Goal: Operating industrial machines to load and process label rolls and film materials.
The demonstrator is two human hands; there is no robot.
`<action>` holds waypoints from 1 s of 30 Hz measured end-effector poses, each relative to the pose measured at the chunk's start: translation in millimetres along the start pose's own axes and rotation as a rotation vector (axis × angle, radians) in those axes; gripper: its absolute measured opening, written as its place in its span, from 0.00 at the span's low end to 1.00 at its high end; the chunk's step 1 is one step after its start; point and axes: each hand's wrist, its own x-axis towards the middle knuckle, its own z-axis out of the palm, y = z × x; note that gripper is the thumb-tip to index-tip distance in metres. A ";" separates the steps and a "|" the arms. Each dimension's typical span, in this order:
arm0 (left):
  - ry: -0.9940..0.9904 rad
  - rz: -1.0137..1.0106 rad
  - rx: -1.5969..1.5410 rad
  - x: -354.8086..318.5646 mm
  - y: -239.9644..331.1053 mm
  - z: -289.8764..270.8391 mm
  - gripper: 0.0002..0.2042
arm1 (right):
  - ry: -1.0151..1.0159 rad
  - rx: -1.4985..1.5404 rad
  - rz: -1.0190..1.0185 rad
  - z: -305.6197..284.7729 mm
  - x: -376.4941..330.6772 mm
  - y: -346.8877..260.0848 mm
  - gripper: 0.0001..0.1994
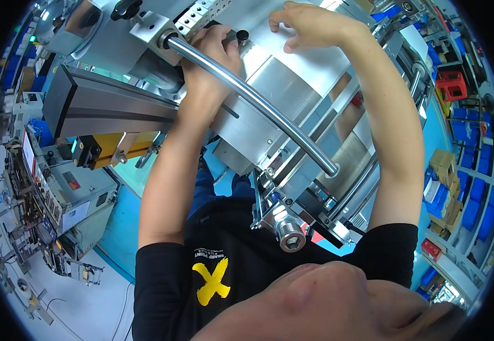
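- While the right hand (312, 25) arches loosely open over a metal plate (309, 65), the left hand (210, 54) curls beside a black knob (242, 36), its grip unclear.
- The knob stands near the plate's left edge, beyond a chrome rod (252, 100).

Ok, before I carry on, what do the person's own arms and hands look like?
Bare forearms below short black sleeves. The left hand and right hand wear no gloves, and no watch shows. No cables run along the forearms. The sleeves belong to a black shirt marked with a yellow brush-stroke cross and pale lettering.
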 end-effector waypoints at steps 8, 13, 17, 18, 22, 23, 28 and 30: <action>-0.040 -0.022 -0.050 0.7 -1.5 9.2 0.12 | 0.221 0.033 0.057 35.1 2.3 11.3 0.23; -0.110 -0.019 -0.126 3.0 0.3 10.1 0.14 | 0.239 -0.021 0.037 38.9 3.8 10.2 0.30; -0.110 0.106 -0.041 7.0 -4.4 14.1 0.14 | 0.236 -0.010 0.048 39.4 4.7 8.6 0.31; -0.121 0.114 -0.026 8.2 -3.9 14.9 0.14 | 0.251 -0.025 0.054 40.1 4.5 8.7 0.30; -0.066 0.170 0.143 9.3 -2.4 21.5 0.13 | 0.217 0.002 0.060 36.3 3.9 7.3 0.31; -0.066 0.170 0.145 9.3 -1.2 21.5 0.13 | 0.230 -0.012 0.065 38.0 4.9 7.5 0.31; -0.059 0.100 0.176 7.3 1.2 23.9 0.13 | 0.226 -0.003 0.064 37.5 3.8 6.3 0.31; -0.053 0.089 0.168 5.2 2.3 22.9 0.14 | 0.248 -0.043 0.088 39.7 4.1 4.5 0.31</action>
